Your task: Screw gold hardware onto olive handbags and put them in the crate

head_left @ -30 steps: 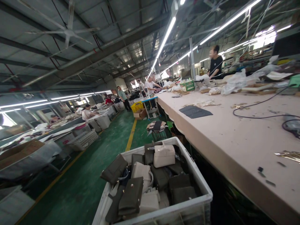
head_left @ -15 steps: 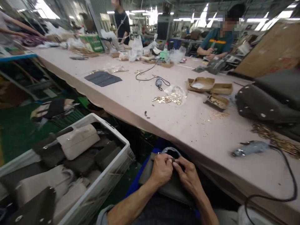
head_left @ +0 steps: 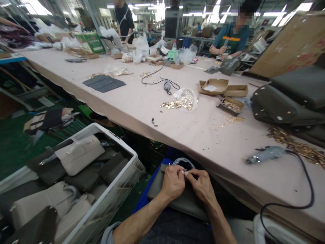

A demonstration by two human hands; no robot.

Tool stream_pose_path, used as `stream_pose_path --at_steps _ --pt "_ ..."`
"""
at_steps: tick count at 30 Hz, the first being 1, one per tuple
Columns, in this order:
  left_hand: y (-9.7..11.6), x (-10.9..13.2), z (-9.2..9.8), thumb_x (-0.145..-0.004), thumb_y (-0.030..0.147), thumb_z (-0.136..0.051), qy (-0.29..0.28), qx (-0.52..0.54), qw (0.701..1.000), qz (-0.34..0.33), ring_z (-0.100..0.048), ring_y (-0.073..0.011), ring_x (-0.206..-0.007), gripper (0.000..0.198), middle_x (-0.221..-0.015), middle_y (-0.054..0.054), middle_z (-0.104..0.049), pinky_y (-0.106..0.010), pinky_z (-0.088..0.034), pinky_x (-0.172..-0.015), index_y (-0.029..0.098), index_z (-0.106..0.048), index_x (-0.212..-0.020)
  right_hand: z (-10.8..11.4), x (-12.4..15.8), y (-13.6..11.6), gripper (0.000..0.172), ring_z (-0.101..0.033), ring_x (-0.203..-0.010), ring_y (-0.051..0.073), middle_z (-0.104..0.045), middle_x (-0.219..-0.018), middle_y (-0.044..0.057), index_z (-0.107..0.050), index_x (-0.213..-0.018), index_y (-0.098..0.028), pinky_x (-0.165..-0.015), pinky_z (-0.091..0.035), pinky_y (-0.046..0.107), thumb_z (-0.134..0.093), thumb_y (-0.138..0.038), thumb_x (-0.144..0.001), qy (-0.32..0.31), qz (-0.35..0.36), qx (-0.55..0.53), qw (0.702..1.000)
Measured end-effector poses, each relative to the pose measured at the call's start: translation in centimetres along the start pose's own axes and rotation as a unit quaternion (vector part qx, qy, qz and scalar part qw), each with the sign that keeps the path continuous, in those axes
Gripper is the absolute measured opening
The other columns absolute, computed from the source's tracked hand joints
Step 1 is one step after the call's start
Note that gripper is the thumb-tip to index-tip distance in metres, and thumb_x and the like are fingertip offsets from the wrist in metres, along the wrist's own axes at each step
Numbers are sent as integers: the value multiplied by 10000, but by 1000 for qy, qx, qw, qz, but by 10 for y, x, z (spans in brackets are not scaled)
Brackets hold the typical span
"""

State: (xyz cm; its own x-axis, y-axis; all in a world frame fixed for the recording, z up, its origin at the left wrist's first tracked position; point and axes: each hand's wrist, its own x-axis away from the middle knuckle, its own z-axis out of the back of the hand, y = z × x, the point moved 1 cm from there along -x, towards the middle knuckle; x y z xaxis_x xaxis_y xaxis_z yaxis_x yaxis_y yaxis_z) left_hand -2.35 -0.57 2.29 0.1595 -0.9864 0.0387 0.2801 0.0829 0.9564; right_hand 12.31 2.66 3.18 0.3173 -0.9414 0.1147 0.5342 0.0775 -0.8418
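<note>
On my lap lies a dark grey-brown handbag [head_left: 189, 203], partly hidden under my wrists. My left hand [head_left: 174, 181] is closed in a pinch at the bag's upper edge. Opposite it, my right hand [head_left: 199, 183] pinches too, its fingertips almost meeting the left ones. A small dark piece shows between the fingertips, too small to name. Behind my hands a wrapped, pale loop [head_left: 181, 161] rises from the bag. On the table to the right lies a grey electric screwdriver [head_left: 266, 155] with a black cord.
A white crate [head_left: 134, 156] full of beige and dark bags stands at left. The table [head_left: 142, 105] holds gold metal parts [head_left: 186, 100], small cardboard boxes [head_left: 215, 87], a dark flat panel [head_left: 104, 83] and stacked dark bags [head_left: 286, 101]. A co-worker [head_left: 232, 37] works across the table.
The view has shifted slightly, so the table and its things sit a little further left. Both hands stay pinched together at the bag, with small finger movements.
</note>
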Motion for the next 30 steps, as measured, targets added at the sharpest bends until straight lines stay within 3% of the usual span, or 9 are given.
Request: stream_pose_path --at_steps 5,14,20,26,30 --pt "1 -1 -1 -866 138 -525 4 -17 1000 1 -572 -146 -577 245 -612 -13 -633 -262 -354 -568 163 -721 -722 3 1 0 384 -654 -767 233 -730 -765 42 -774 -755 -186 -718 -427 312 -567 -459 -928 -20 25 -10 999" --pt "8 3 1 -905 156 -519 -29 8 1000 -4 -587 -146 -591 234 -636 -3 -645 -266 -376 -594 178 -723 -794 5 2 -1 373 -626 -692 202 -687 -692 31 -698 -641 -185 -669 -413 294 -556 -395 -913 3 42 -4 999" --pt "5 3 -1 -907 157 -517 -9 -20 1000 -13 -557 -148 -559 231 -609 -4 -619 -277 -356 -577 176 -712 -786 1 2 2 347 -631 -710 192 -693 -718 23 -730 -693 -183 -688 -424 278 -563 -377 -925 12 50 -8 999" --pt "4 5 -3 -904 165 -511 -2 -35 999 -29 -508 -139 -536 319 -543 5 -541 -284 -307 -551 186 -583 -595 -3 -1 16 578 -376 -523 117 -420 -529 -25 -529 -529 -177 -533 -247 288 -544 -557 -964 21 17 0 1000" --pt "3 3 -4 -885 158 -526 0 -18 1000 -8 -561 -147 -565 262 -598 -14 -625 -272 -349 -565 177 -669 -666 2 2 14 523 -481 -622 145 -529 -626 -10 -617 -643 -172 -594 -329 274 -498 -536 -999 -25 35 -48 998"
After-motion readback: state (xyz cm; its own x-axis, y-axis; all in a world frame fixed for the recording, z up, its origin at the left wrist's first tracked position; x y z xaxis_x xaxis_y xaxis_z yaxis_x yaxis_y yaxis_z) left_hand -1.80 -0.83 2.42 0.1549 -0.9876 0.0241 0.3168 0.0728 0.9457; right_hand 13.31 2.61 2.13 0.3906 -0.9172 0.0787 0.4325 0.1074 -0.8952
